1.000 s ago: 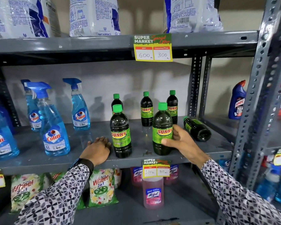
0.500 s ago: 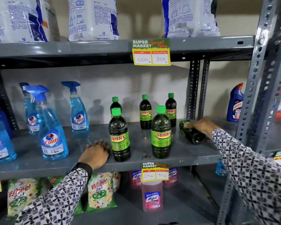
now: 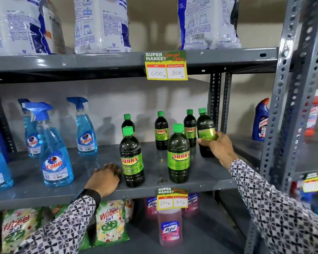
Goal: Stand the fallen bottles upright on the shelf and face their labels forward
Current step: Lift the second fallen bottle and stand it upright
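Several dark Sunny bottles with green caps stand on the grey middle shelf (image 3: pixel 81 187). Two stand in front, one on the left (image 3: pixel 131 158) and one on the right (image 3: pixel 178 154), both with labels facing me. Behind them stand three more (image 3: pixel 161 131) (image 3: pixel 189 128) (image 3: pixel 128 121). At the right end, my right hand (image 3: pixel 217 145) grips another bottle (image 3: pixel 205 125) that is upright, its label turned sideways and not readable. My left hand (image 3: pixel 105 177) rests flat on the shelf, just left of the front left bottle.
Blue Colin spray bottles (image 3: pixel 53 156) fill the shelf's left half. A perforated upright post (image 3: pixel 215 107) stands just behind the held bottle. White detergent bags (image 3: pixel 101 24) sit on the shelf above, Wheel packs (image 3: pixel 111 222) and pink Lizol bottles (image 3: pixel 170 228) below. Harpic bottles (image 3: pixel 261 121) stand on the neighbouring rack.
My right hand let go of the front right bottle, reached to the bottle lying at the shelf's right end and raised it upright. My left hand stayed in place.
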Demonstrator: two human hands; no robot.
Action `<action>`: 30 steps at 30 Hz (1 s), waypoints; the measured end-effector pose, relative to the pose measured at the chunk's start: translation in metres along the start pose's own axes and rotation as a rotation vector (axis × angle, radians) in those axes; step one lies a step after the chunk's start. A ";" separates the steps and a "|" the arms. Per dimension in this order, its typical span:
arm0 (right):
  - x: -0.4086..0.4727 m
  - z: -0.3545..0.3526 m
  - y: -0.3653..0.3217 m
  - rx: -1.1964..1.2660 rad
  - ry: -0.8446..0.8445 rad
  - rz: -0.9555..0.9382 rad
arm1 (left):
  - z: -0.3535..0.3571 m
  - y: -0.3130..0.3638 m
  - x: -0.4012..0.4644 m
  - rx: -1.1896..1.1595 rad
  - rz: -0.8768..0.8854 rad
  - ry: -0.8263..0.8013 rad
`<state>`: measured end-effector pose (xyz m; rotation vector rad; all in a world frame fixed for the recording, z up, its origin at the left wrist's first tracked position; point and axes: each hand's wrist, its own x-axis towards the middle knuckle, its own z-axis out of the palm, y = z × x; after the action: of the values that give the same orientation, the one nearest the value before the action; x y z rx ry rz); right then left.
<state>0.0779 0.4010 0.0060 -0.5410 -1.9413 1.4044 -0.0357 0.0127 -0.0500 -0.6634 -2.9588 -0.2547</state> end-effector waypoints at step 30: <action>-0.009 -0.006 0.037 0.022 -0.058 -0.092 | 0.001 0.001 -0.002 0.055 0.009 -0.002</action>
<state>0.0865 0.4114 -0.0298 -0.3995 -1.9686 1.3948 -0.0337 0.0128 -0.0508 -0.6703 -2.9520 -0.1709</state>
